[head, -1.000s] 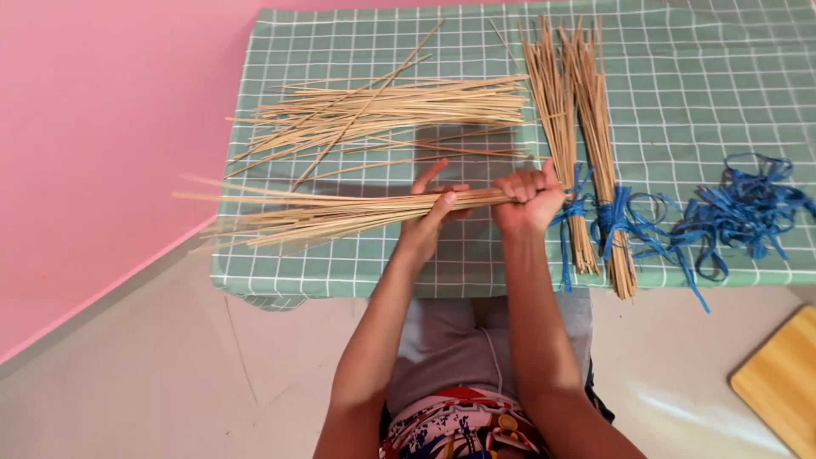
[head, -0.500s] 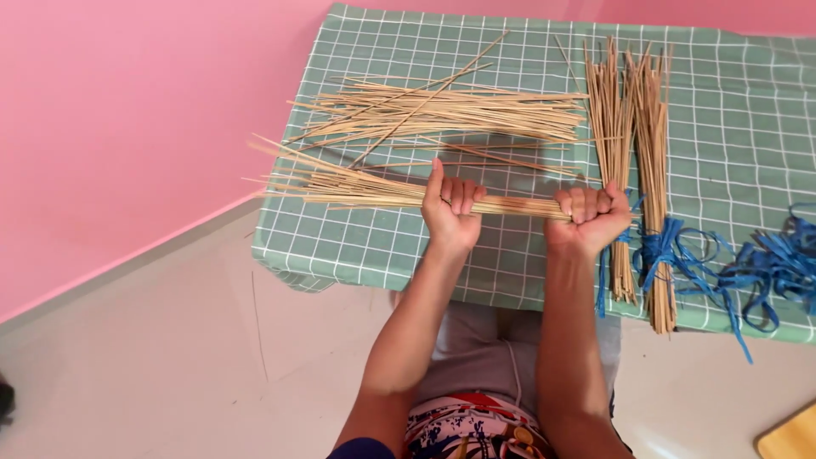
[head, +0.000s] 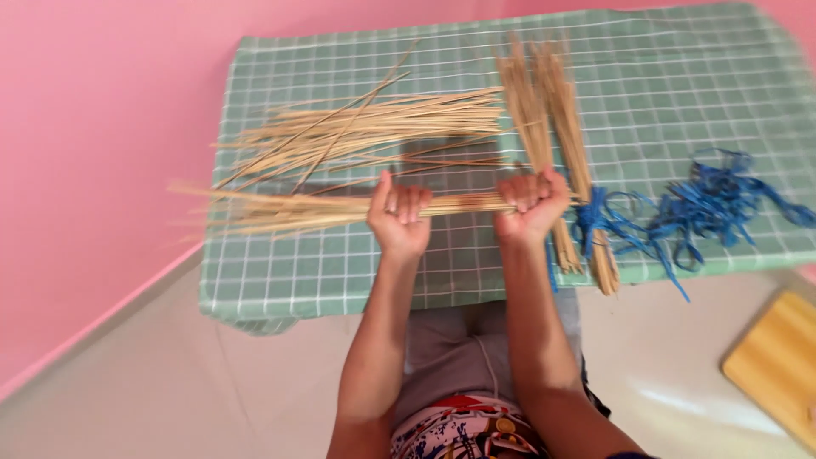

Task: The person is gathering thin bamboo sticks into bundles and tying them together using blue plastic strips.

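A bundle of thin pale sticks [head: 297, 209] is held level above the near part of a table with a green checked cloth [head: 680, 93]. My left hand [head: 399, 217] grips the bundle near its middle. My right hand [head: 531, 200] is closed around its right end. The loose tips fan out to the left past the table's edge. Behind my hands a larger loose pile of the same sticks [head: 374, 127] lies across the cloth.
Two tied stick bundles [head: 552, 136] lie lengthwise right of my right hand, bound with blue ribbon [head: 599, 217]. A tangle of blue ribbon strips [head: 714, 200] sits further right. A pink wall [head: 93, 153] is left; a yellow wooden board [head: 778, 365] lies on the floor.
My hands have spread apart along the bundle, the left one sliding left. The camera view shifted back and forth; the table things stay put.
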